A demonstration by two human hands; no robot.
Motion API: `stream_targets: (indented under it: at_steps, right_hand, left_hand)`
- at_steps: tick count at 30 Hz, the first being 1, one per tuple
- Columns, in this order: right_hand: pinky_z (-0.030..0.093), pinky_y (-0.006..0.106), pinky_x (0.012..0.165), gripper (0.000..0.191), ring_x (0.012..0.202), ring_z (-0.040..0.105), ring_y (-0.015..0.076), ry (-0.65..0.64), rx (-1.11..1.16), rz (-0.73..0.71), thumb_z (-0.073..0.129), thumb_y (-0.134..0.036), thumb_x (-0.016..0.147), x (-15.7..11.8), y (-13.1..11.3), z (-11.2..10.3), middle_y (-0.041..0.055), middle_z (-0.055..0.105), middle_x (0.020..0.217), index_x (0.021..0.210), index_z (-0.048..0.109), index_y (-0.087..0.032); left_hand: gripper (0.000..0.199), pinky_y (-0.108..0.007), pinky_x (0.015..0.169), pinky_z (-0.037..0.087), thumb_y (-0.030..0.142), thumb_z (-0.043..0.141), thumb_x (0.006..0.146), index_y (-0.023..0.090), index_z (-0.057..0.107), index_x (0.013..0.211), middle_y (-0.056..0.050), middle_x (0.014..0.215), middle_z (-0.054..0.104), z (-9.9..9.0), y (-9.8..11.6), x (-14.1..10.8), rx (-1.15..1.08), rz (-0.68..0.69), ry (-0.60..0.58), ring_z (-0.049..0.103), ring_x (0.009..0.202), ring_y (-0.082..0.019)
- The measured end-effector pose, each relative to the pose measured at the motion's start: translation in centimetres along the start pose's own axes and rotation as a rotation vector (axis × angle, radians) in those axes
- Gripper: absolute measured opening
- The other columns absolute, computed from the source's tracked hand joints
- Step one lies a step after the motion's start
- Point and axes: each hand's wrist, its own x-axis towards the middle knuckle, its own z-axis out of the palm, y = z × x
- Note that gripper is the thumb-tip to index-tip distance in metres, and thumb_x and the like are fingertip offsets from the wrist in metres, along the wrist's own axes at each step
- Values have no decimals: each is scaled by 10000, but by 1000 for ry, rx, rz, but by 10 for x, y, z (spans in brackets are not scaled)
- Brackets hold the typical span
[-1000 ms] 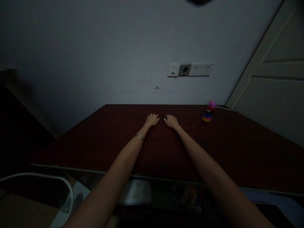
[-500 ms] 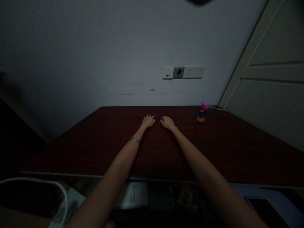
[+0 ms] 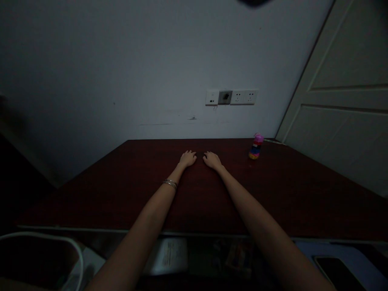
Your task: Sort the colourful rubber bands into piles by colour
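Note:
Both arms reach forward over a dark red tabletop (image 3: 130, 182). My left hand (image 3: 188, 158) rests palm down near the middle of the table, its fingers a little apart and nothing in it. A short gap separates it from my right hand (image 3: 211, 160), which lies palm down with its fingers loosely spread, also holding nothing. Bangles circle my left wrist. To the right of my right hand stands a small multicoloured container (image 3: 256, 146) with a pink top, touched by neither hand.
Behind the table is a wall with sockets and switches (image 3: 232, 97). A pale door (image 3: 342, 97) is at the right. Below the front edge are a white package (image 3: 169, 254), a phone (image 3: 339, 273) on a bluish surface and a white cable (image 3: 69, 240).
The whole view has shifted slightly, so the table, wall fittings and container appear a little lower. Both hands stay at nearly the same place on the table.

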Motion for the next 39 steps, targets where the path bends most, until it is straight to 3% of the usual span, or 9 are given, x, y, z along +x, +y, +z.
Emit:
stream_targets:
  at_steps: [11,16,19,21,26,28,30,35,39]
  right_hand:
    - [320,348,951,381,1147,448,239,40,45,-3,350,-264,844,0,0,3,152,519,1226,1114,567,-107]
    - [340,323,943,414,1129,465,208,94,95,-14,386,-247,832,-2,2,-4,111,514,1241,1218,475,-128]
    - [338,322,946,431,1139,441,203,218,136,-25,380,-232,832,1,8,-24,100,485,1266,1247,431,-132]
    - [343,340,934,404,1110,446,215,392,177,-48,386,-209,818,3,17,-48,114,515,1213,1206,467,-128]
    - [312,409,928,362,1099,402,253,734,109,-56,459,-200,758,-2,62,-114,110,496,1185,1110,539,-177]
    - [302,452,914,396,1117,371,281,809,77,19,500,-253,740,-10,91,-132,119,462,1211,1129,522,-187]
    - [282,493,913,550,1151,326,314,865,72,102,553,-359,708,-18,122,-139,148,407,1256,1212,444,-168]
    - [208,492,989,1009,1221,281,336,742,207,156,611,-578,595,-40,190,-115,223,305,1337,1353,171,-77]
    - [202,518,998,1177,1258,242,373,565,382,283,654,-622,502,-50,217,-79,233,215,1396,1382,67,-105]
  left_hand:
    - [443,-381,1009,251,302,330,856,162,441,1262,-130,1334,398,1,-2,1,43,5,-9,316,1250,-242]
    - [445,-382,1007,260,300,311,861,158,439,1263,-127,1331,403,-3,0,-2,64,14,-22,327,1246,-237]
    - [448,-385,1010,257,312,301,867,165,428,1271,-119,1338,397,-4,0,-4,74,11,-27,322,1250,-238]
    - [448,-386,1011,256,319,296,870,170,425,1273,-112,1344,390,-5,0,-4,78,6,-31,316,1253,-244]
    - [453,-388,1008,260,319,288,870,168,428,1274,-119,1346,386,-6,0,-4,83,-6,-38,317,1252,-255]
    - [456,-394,1004,264,320,283,870,166,428,1275,-125,1343,388,-6,0,-4,85,-9,-39,320,1250,-260]
    - [458,-396,1000,270,319,282,869,166,429,1275,-127,1341,390,-7,1,-5,88,-9,-37,322,1248,-264]
    - [452,-387,998,277,307,291,864,157,445,1262,-131,1333,401,-7,2,-5,100,-6,-32,331,1244,-260]
    - [454,-384,1003,271,306,292,864,151,442,1264,-132,1334,399,-7,2,-5,102,-9,-31,330,1245,-258]
